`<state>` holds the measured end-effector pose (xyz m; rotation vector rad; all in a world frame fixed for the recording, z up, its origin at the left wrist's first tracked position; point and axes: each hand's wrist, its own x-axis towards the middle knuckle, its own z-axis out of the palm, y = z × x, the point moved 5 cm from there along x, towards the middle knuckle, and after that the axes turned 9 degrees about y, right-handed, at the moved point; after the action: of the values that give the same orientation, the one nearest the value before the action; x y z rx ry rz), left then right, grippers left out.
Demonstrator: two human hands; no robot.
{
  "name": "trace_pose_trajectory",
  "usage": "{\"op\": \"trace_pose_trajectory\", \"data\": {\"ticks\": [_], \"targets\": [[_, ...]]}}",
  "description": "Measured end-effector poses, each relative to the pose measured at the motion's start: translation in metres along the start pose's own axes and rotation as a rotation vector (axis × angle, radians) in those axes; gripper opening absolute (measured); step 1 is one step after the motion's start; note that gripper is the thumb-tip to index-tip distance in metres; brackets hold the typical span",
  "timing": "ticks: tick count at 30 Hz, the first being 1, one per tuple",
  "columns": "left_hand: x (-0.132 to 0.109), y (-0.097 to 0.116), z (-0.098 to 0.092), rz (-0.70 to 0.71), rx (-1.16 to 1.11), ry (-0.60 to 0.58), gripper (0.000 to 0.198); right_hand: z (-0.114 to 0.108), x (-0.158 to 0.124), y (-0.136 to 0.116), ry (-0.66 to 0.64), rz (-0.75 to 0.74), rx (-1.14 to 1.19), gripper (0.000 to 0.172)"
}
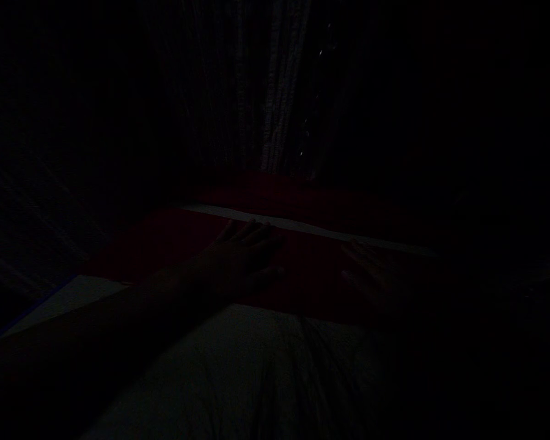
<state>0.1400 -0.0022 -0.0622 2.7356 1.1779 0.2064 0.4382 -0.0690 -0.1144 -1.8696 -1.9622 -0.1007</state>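
Observation:
The scene is very dark. My left hand [242, 260] lies flat, fingers spread, on a dark red cloth [165, 244] spread over a pale surface. My right hand [371, 275] is barely visible to the right, also flat on the red cloth with fingers apart. Neither hand appears to hold anything. A pale strip [302, 227] runs across the red cloth just beyond my fingertips.
A pale grey sheet [256, 366] covers the near surface below my hands. A striped curtain-like fabric [275, 110] hangs at the back. The sides of the view are too dark to make out.

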Motion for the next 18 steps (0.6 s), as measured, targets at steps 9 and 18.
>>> {"op": "trace_pose_trajectory", "data": {"ticks": [9, 18], "targets": [[0.001, -0.004, 0.004, 0.004, -0.011, 0.032, 0.087, 0.002, 0.001, -0.017, -0.019, -0.057, 0.017, 0.068], [0.001, -0.004, 0.004, 0.016, -0.027, 0.029, 0.085, -0.001, 0.0, -0.01, 0.034, -0.062, -0.004, 0.064]]}}
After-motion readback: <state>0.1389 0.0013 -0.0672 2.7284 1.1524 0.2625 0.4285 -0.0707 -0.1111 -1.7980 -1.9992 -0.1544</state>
